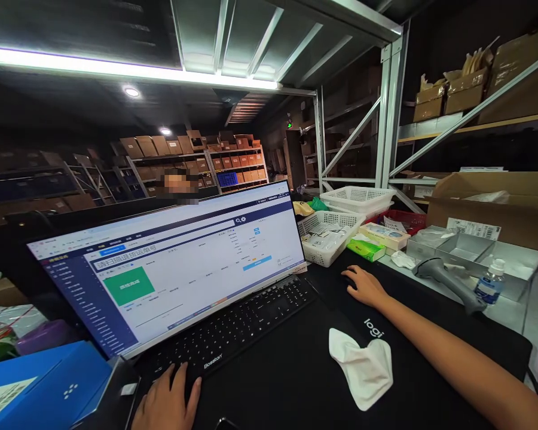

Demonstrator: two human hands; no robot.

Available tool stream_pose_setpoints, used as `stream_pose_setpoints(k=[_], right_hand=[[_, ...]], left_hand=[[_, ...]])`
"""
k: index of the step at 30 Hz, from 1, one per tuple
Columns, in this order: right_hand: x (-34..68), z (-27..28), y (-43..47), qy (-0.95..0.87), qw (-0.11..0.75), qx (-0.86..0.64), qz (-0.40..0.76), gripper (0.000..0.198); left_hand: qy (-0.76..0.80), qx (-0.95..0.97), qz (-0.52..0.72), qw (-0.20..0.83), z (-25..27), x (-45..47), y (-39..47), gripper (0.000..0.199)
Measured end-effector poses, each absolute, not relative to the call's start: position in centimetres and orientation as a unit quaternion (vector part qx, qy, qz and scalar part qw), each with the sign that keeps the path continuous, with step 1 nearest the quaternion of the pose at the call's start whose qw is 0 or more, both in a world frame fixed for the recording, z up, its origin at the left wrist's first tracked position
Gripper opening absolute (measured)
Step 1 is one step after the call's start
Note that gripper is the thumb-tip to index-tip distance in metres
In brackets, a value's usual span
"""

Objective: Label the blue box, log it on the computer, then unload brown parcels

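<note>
Beyond the right hand (365, 288) stands a white perforated plastic basket (325, 256) — a soft green tissue pack (366, 249) beside it. To that hand's right, a grey plastic scanner (451, 283) and a clear blue-labelled bottle (489, 286); nearer the body, a crumpled white cloth (364, 371). Left of the left hand (167, 399) — a blue cardboard box (49, 376).

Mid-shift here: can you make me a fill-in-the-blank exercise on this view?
1. The left hand is at the keyboard branded ____.
2. The right hand is over the mat printed ____.
3. The crumpled sheet is coloured ____.

Missing words: Bosston; logi; white.
</note>
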State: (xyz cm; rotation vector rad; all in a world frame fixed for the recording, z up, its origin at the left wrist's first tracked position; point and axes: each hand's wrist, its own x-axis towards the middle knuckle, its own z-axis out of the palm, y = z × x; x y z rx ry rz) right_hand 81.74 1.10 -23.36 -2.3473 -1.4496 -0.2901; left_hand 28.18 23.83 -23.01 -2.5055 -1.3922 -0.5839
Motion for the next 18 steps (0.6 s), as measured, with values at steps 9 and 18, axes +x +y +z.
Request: stream_pose_setpoints(k=[9, 18], right_hand=[[81.89, -23.65, 1.1, -0.513, 0.189, -0.831, -0.101, 0.058], [81.62, -23.3, 1.11, -0.517, 0.197, -0.828, -0.09, 0.05]], left_hand=[[-0.444, -0.856, -0.219, 0.149, -23.31, 28.26, 23.85, 0.086], [-0.448, -0.856, -0.212, 0.146, -23.61, 28.03, 24.02, 0.082]])
